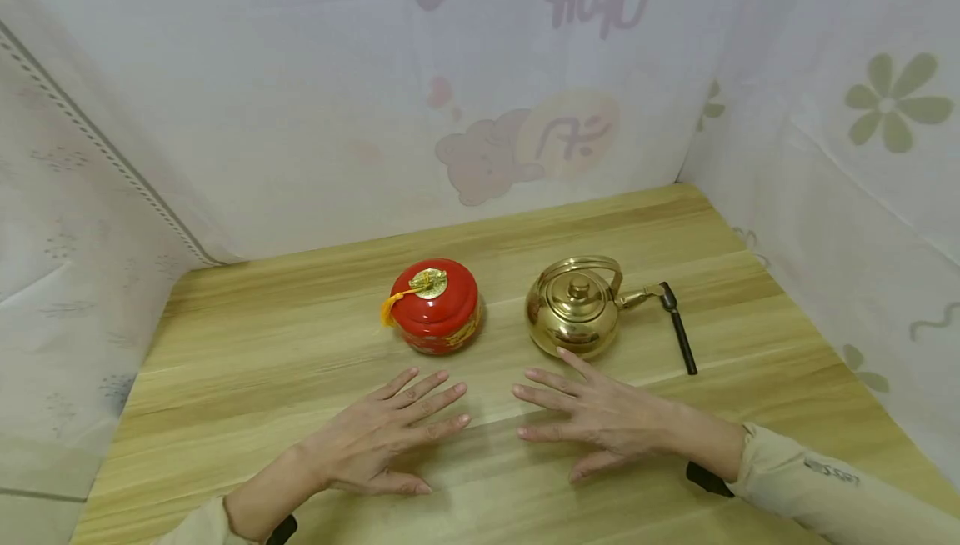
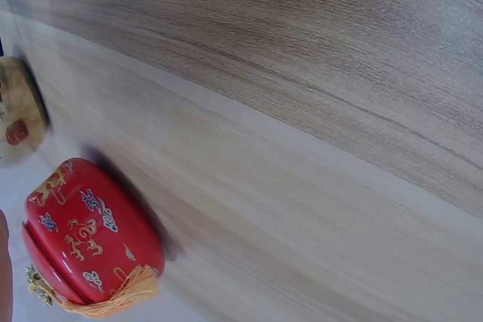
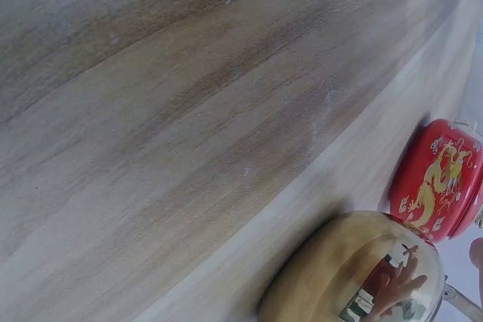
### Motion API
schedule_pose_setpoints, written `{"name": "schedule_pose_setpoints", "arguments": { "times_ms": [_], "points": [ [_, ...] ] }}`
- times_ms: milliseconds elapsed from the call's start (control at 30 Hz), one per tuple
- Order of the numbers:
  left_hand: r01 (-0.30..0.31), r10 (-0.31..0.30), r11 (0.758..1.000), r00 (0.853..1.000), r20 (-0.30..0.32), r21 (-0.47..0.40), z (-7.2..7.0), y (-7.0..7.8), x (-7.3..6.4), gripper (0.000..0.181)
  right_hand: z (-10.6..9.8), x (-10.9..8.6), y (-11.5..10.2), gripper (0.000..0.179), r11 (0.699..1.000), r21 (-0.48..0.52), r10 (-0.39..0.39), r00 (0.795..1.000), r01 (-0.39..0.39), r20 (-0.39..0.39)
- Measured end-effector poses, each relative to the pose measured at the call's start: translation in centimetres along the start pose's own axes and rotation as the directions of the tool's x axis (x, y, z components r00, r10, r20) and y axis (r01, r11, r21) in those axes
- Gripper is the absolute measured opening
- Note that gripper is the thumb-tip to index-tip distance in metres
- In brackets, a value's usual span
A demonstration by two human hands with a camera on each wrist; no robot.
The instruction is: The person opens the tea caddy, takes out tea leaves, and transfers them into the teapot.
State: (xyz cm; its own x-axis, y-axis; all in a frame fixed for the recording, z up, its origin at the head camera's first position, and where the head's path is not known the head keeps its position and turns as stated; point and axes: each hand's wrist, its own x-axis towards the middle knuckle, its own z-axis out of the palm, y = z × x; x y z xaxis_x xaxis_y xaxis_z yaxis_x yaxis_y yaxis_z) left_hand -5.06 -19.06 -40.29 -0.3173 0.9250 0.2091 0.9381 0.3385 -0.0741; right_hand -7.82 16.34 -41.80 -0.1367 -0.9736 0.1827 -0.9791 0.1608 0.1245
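Observation:
Fingers spread, my left hand [image 1: 382,437] is held palm down over the near part of the table, nearest to a round red lidded jar [image 1: 437,312]. The jar has a gold lid ornament and a yellow tassel [image 2: 124,295]; gold dragon patterns [image 3: 438,179] decorate its side. My right hand [image 1: 603,416] is likewise spread, its little finger overlapping the lower edge of a shiny brass teapot [image 1: 573,324] in the head view; contact cannot be told. The teapot's lid is on, its arched handle upright. A dark side handle [image 1: 680,332] sticks out at its right. Neither hand holds anything.
Both vessels stand on a wood-grain table [image 1: 255,337]. Pale printed cloth [image 1: 315,112] hangs behind the table and along both sides. Black bands [image 1: 708,478] sit at the wrists, beside cream sleeves [image 1: 840,478].

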Motion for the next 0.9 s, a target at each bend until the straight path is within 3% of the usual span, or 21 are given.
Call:
{"name": "schedule_pose_setpoints", "arguments": {
  "times_ms": [300, 400, 500, 567, 633, 700, 733, 767, 833, 900],
  "points": [
    [0.011, -0.011, 1.000, 1.000, -0.003, 0.001, 0.1, 0.2, 0.4, 0.079, 0.0, -0.2, -0.1, 0.074, 1.000, 0.017, 0.024, 1.000, -0.024, -0.007],
    [0.067, -0.068, 0.997, 0.998, -0.018, -0.032, 0.0, 0.5, 0.8, 0.078, 0.1, -0.4, -0.1, 0.068, 0.998, 0.046, 0.047, 0.995, -0.043, -0.087],
    [0.177, -0.184, 0.979, 0.981, -0.068, -0.101, 0.5, 1.2, 1.8, 0.076, 0.3, -0.7, -0.1, 0.054, 0.989, 0.126, 0.110, 0.959, -0.079, -0.260],
    [0.269, -0.297, 0.943, 0.947, -0.126, -0.197, 1.0, 1.8, 2.9, 0.072, 0.5, -0.9, -0.2, 0.041, 0.968, 0.221, 0.200, 0.897, -0.118, -0.394],
    [0.350, -0.429, 0.872, 0.883, -0.189, -0.342, 1.7, 2.3, 4.4, 0.066, 0.7, -1.1, -0.3, 0.028, 0.916, 0.362, 0.346, 0.798, -0.173, -0.494],
    [0.381, -0.566, 0.753, 0.791, -0.233, -0.537, 2.4, 2.8, 6.1, 0.057, 0.8, -1.6, -0.2, 0.016, 0.814, 0.528, 0.538, 0.659, -0.243, -0.526],
    [0.379, -0.634, 0.676, 0.736, -0.237, -0.633, 2.8, 3.0, 7.1, 0.053, 0.8, -1.9, -0.2, 0.011, 0.740, 0.613, 0.641, 0.567, -0.277, -0.517],
    [0.365, -0.696, 0.592, 0.680, -0.229, -0.718, 3.0, 3.2, 8.1, 0.049, 0.8, -2.2, -0.1, 0.007, 0.642, 0.703, 0.746, 0.461, -0.306, -0.481],
    [0.319, -0.802, 0.420, 0.569, -0.182, -0.850, 3.4, 3.5, 10.0, 0.042, 0.7, -2.8, 0.3, 0.004, 0.418, 0.852, 0.904, 0.231, -0.314, -0.359],
    [0.268, -0.869, 0.271, 0.481, -0.115, -0.925, 3.7, 3.6, 11.9, 0.038, 0.7, -3.3, 0.9, 0.005, 0.192, 0.948, 0.981, 0.026, -0.253, -0.192]
  ]
}}
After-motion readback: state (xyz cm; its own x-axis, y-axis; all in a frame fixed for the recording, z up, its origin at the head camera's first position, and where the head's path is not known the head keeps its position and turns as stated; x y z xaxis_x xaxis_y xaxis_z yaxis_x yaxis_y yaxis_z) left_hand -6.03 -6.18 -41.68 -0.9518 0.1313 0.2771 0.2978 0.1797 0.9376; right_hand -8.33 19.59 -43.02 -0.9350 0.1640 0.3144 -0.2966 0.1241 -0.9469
